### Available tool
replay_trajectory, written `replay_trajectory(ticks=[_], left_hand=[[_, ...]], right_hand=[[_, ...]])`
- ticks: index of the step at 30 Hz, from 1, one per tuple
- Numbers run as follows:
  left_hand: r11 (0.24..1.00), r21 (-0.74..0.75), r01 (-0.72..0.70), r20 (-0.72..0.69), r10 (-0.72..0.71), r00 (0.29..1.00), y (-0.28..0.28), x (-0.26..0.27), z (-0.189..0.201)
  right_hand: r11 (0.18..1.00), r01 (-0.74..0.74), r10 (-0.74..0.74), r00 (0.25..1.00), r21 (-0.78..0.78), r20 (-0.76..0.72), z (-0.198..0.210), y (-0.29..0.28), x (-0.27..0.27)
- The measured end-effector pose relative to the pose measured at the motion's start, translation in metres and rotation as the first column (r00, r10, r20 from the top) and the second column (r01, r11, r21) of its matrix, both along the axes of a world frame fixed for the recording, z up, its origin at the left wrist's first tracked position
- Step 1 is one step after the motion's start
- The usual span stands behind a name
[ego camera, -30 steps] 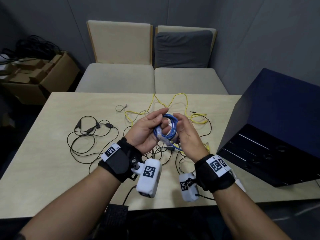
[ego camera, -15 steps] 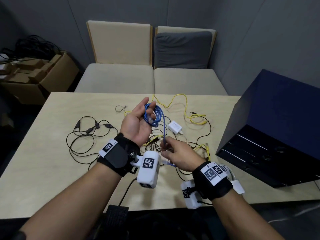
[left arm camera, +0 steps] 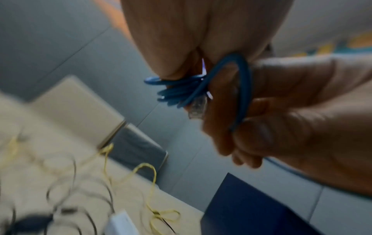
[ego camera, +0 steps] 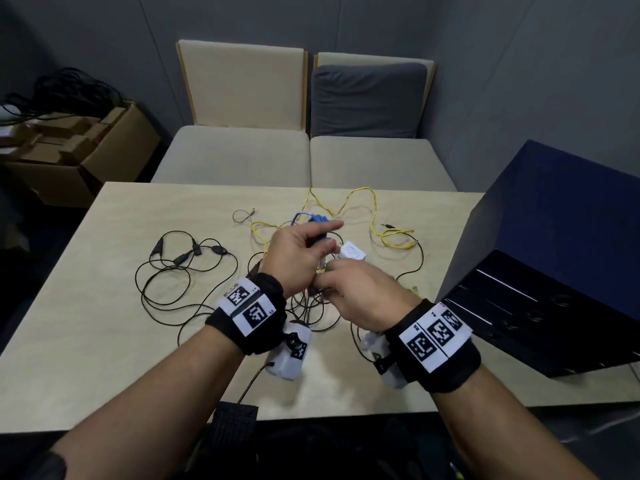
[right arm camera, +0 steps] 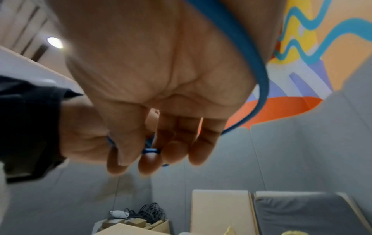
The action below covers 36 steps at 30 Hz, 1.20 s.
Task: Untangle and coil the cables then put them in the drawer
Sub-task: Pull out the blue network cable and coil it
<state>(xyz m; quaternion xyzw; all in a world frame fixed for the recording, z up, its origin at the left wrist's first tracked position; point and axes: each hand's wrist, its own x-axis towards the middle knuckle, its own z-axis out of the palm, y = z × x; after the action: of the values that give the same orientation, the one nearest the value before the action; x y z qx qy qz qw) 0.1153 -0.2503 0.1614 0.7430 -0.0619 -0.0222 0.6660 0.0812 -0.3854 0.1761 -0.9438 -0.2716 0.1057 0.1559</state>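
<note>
From the head view, the left hand (ego camera: 298, 258) holds the blue cable (ego camera: 313, 220) above the middle of the table (ego camera: 104, 341); the right hand (ego camera: 360, 292) mostly hides it.

The left wrist view shows blue loops (left arm camera: 181, 90) wrapped around curled fingers, blurry.

In the right wrist view, the fingertips (right arm camera: 149, 160) pinch the cable (right arm camera: 259, 76).

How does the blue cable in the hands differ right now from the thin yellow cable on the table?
The blue cable is wound into tight loops; the yellow cable sprawls loose in wide bends. The blue cable is held off the light wooden table, gripped by the left hand and right hand; the yellow cable lies untouched among black cables. The blue cable looks thicker. Neither is in the drawer yet.
</note>
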Motion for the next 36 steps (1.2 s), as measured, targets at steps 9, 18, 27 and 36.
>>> replay_trajectory(ticks=[9,18,27,36], left_hand=[[0.924,0.277,0.265,-0.135,-0.236,0.962,0.014,-0.001,0.001],[0.917,-0.218,0.333,-0.263,-0.384,0.885,0.012,-0.004,0.002],[0.834,-0.539,0.119,-0.309,-0.327,0.893,0.011,0.001,0.007],[0.882,-0.468,0.058,-0.358,-0.249,0.900,0.007,0.004,0.001]], right_hand=[[0.949,0.187,-0.233,0.958,0.253,0.165,0.016,-0.017,0.006],[0.941,0.261,-0.281,0.957,0.214,0.073,0.000,-0.036,0.021],[0.714,0.363,-0.208,0.926,0.598,-0.314,-0.013,-0.029,0.013],[0.712,0.393,-0.317,0.919,0.582,-0.233,-0.023,-0.022,0.015]])
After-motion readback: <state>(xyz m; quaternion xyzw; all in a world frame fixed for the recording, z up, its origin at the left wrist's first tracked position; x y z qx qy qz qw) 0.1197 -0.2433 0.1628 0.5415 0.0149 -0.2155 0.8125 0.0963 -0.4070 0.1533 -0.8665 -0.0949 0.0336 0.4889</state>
